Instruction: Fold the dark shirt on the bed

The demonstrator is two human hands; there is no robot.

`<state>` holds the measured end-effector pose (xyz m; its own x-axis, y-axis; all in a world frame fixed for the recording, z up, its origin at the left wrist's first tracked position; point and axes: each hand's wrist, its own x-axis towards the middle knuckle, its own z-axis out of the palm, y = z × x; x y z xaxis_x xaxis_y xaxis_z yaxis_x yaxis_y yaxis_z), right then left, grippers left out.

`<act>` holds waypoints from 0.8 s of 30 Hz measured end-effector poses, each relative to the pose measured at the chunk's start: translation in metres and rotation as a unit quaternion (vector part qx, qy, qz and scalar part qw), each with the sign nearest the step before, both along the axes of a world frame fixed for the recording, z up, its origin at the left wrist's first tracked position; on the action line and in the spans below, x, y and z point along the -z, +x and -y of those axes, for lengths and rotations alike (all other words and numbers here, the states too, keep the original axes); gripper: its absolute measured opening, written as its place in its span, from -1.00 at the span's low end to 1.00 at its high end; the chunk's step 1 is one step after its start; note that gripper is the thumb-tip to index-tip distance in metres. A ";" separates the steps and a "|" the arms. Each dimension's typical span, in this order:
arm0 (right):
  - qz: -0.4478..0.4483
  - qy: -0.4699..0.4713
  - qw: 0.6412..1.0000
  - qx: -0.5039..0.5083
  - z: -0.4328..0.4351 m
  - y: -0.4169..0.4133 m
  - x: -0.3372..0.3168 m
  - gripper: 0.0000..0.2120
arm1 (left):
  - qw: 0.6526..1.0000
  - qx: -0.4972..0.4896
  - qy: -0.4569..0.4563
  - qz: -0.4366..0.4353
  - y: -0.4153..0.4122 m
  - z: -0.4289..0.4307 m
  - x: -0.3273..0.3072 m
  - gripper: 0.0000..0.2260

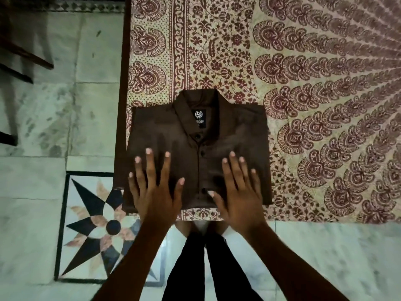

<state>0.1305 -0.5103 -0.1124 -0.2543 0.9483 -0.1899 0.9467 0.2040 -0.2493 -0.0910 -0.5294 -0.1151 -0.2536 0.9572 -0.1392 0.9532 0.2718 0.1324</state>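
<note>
The dark brown shirt (217, 135) lies on the bed as a neat rectangle, front up, with its collar and a black neck label at the far side and a row of black buttons down the middle. My left hand (155, 187) lies flat on the shirt's near left part with fingers spread and straight. My right hand (238, 190) lies flat on the near right part, fingers straight, thumb next to the lowest button. Neither hand grips the cloth.
The bed carries a cream sheet (303, 83) printed with maroon floral patterns. The shirt sits at the bed's near left corner, close to the dark wooden edge (122, 83). Beside it is a marble floor with a star inlay (104, 227). My legs stand at the bed's near edge.
</note>
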 end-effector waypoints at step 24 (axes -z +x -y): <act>-0.180 -0.029 0.972 0.151 0.028 0.054 -0.046 -0.60 | 0.974 -0.061 0.067 0.207 0.018 0.020 -0.053 -0.43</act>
<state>0.1843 -0.5378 -0.0660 -0.0262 0.9803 -0.1957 0.8103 -0.0938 -0.5785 -0.0727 -0.5493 -0.0624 -0.3163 0.9397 -0.1298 0.7722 0.3345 0.5401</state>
